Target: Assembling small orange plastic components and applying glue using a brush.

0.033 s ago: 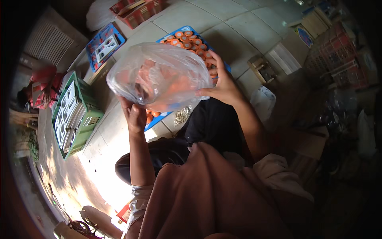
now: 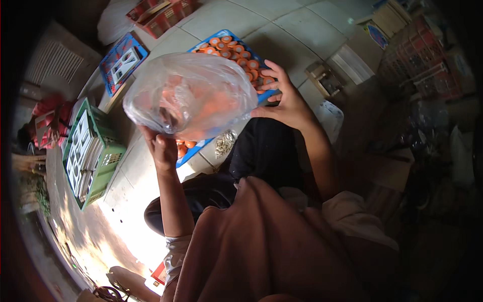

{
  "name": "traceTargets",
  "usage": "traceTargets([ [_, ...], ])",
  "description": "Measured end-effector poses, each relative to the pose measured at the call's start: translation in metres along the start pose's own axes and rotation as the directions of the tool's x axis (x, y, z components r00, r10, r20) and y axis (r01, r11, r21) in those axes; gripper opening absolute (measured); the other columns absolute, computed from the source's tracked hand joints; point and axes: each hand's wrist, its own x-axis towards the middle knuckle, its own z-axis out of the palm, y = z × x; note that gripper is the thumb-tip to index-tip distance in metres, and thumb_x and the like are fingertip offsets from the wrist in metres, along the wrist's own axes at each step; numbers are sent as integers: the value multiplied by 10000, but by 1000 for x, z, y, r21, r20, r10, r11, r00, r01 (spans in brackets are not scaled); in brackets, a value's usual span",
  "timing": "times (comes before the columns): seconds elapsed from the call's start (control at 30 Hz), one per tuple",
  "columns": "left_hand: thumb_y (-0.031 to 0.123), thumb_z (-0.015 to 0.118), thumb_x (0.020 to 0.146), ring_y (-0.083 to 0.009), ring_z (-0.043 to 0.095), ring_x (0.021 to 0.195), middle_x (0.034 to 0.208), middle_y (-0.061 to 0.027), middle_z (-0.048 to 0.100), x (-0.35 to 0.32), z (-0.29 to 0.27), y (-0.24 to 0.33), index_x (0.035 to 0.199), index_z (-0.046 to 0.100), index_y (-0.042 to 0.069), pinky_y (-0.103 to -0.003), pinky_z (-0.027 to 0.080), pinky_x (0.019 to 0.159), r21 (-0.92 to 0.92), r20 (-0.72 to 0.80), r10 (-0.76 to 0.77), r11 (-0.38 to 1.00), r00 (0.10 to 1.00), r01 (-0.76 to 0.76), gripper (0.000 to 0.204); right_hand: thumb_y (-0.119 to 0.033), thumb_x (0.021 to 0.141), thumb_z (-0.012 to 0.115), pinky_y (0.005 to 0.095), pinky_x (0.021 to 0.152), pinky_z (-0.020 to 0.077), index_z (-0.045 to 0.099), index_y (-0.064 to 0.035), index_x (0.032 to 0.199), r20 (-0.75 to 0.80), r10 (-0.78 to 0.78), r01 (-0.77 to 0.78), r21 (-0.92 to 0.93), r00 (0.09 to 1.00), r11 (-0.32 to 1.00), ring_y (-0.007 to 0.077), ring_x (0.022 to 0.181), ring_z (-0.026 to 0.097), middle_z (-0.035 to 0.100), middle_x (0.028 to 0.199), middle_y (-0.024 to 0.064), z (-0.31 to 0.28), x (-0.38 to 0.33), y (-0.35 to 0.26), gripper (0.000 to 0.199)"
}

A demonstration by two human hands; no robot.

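Note:
A large clear plastic bag (image 2: 193, 93) is held up in front of me, puffed out, with blurred orange shapes showing in or through it. My left hand (image 2: 163, 151) grips its lower left edge; most of the fingers are behind the plastic. At the bag's right side, my right hand (image 2: 287, 103) has its fingers spread, with the thumb at or very close to the film. Beyond the bag lies a blue tray (image 2: 259, 95) filled with round orange pieces with pale centres (image 2: 234, 49), partly covered from sight by the bag.
A small clear bag of little metallic-looking parts (image 2: 225, 144) lies near my knee. Left stands a green crate (image 2: 109, 160) of flat white-and-black pieces. Farther off are another blue tray (image 2: 122, 63) and a red crate (image 2: 163, 20). Another person (image 2: 50, 121) sits far left.
The bag and both hands sit slightly farther left in view, as does the background. My right hand has opened away from the bag's right edge; the left keeps its grip.

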Motion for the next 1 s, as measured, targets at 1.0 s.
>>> traceTargets([
  [1.0, 632, 623, 669, -237, 572, 930, 982, -114, 588, 23, 33, 35, 1152, 520, -12, -332, 433, 821, 266, 258, 15, 960, 966, -86, 811, -95, 668, 732, 329, 823, 420, 511, -12, 1146, -100, -219, 188, -256, 971, 948, 232, 992, 530, 531, 1128, 132, -34, -57, -49, 533],
])
